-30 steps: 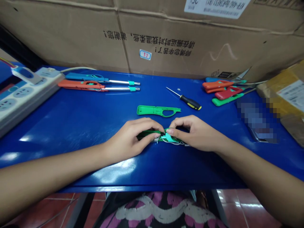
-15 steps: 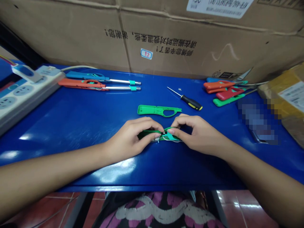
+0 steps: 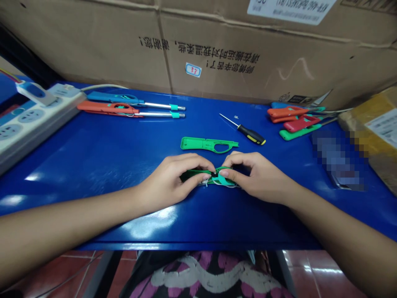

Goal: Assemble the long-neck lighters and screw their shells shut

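Both hands are at one green lighter casing half (image 3: 201, 170), close to the table's front edge. My left hand (image 3: 178, 176) grips its left part between thumb and fingers. My right hand (image 3: 256, 176) pinches it on the right, with the thumb on the teal trigger piece (image 3: 225, 181). A small dark part (image 3: 214, 174) and a thin white wire (image 3: 221, 186) show between the fingertips; much of the inside is hidden. Just beyond lies the other green casing half (image 3: 195, 143), hollow side up.
Past the casing lies a black and yellow screwdriver (image 3: 252, 134). Blue (image 3: 111, 97) and orange (image 3: 102, 108) long lighters rest beside a power strip (image 3: 40, 114) at left. Several lighters (image 3: 299, 125) and a blurred-out phone (image 3: 339, 161) lie at right. A cardboard box (image 3: 124, 49) walls the back.
The right thumb and the teal trigger piece have shifted very slightly. Both hands keep their hold; the whole view has moved a little.
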The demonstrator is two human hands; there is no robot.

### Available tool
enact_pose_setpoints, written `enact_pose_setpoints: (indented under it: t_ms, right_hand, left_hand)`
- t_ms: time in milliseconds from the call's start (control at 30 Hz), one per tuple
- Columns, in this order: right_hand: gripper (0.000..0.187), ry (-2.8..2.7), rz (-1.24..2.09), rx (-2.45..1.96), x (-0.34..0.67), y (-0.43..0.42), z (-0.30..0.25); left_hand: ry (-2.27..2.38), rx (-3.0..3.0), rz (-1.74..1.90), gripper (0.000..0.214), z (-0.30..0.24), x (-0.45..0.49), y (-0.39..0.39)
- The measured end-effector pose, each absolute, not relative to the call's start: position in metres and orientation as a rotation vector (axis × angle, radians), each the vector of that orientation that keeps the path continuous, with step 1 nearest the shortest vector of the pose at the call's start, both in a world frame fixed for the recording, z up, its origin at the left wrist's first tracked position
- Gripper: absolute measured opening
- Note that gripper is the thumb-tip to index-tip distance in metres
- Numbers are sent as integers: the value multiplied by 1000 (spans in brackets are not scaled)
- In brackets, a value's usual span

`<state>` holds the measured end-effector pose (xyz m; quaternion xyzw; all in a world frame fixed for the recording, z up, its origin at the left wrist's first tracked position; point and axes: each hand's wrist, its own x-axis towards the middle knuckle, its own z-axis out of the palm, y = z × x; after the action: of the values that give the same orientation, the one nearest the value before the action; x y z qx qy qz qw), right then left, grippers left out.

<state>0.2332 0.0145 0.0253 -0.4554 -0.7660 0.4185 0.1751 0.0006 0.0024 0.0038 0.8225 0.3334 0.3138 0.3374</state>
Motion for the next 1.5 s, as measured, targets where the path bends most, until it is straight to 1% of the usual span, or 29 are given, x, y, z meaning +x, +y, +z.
enact_pose_setpoints:
  t_ms: [167, 433, 567, 800, 1033, 1367, 1500]
  right_hand:
    - [21, -2112, 1312, -1284, 232, 16, 28]
    - [26, -2107, 1340, -1236, 228, 12, 29]
    - [24, -2147, 1200, -1252, 228, 9, 28]
    - [20, -2204, 1005, -1274, 231, 9, 26]
    - [18, -2222, 951, -1283, 231, 8, 25]
    - [17, -2287, 864, -1195, 234, 9, 26]
    - [17, -2289, 893, -1225, 236, 8, 28]
  left_hand:
    - [866, 2181, 830, 16, 6, 2, 0]
    - [872, 2232, 969, 12, 6, 2, -2]
    - [809, 2336, 1041, 12, 5, -1, -1]
    - [794, 2404, 1017, 13, 3, -4, 1]
    - [720, 2478, 1006, 15, 1, -6, 3]
    - [736, 2467, 995, 15, 3, -7, 4]
    - [725, 2478, 1008, 15, 3, -7, 3]
